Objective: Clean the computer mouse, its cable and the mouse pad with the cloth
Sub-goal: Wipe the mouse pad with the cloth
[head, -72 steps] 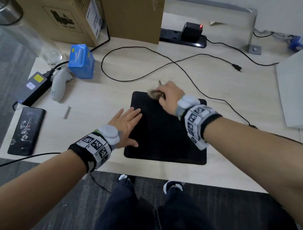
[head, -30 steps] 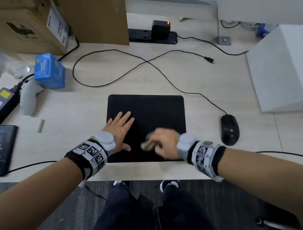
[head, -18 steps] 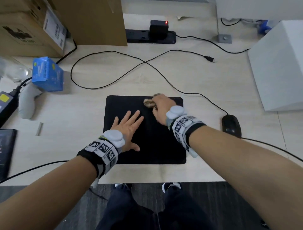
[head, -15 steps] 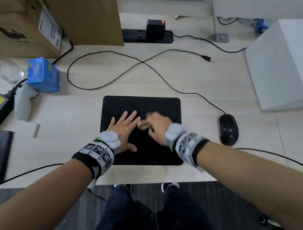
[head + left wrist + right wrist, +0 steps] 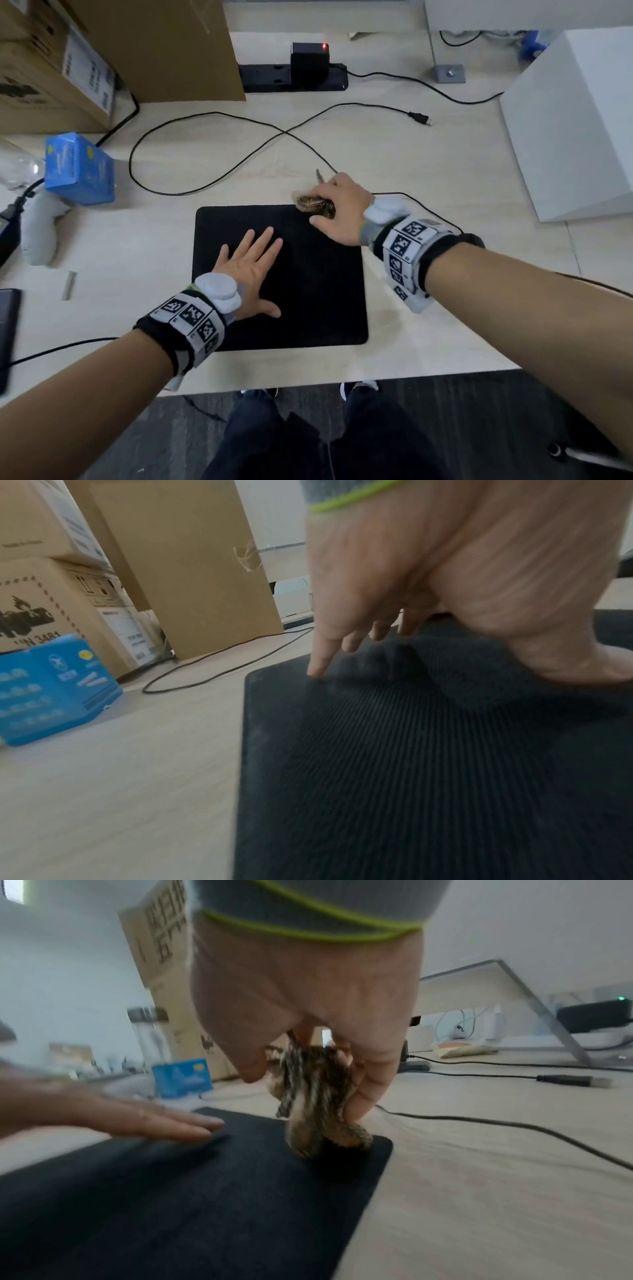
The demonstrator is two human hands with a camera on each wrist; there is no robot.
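On the pale wooden desk (image 5: 428,164) lies a flat black rectangular mouse pad (image 5: 308,291). The left hand (image 5: 250,270) presses it with flat, spread fingers; the right hand (image 5: 342,212) clutches a bunched brown patterned cloth (image 5: 313,205) at its far edge.

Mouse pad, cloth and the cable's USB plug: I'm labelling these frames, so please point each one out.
mouse pad (image 5: 308,291): head view, bare black middle.
cloth (image 5: 316,1096): right wrist view, bunched striped part below the fingers.
USB plug (image 5: 420,118): head view, black plug body at the cable's loose end.

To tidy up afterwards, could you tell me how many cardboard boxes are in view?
3: upper box stacked on lower box far left, tall box beside them; others may be hidden.
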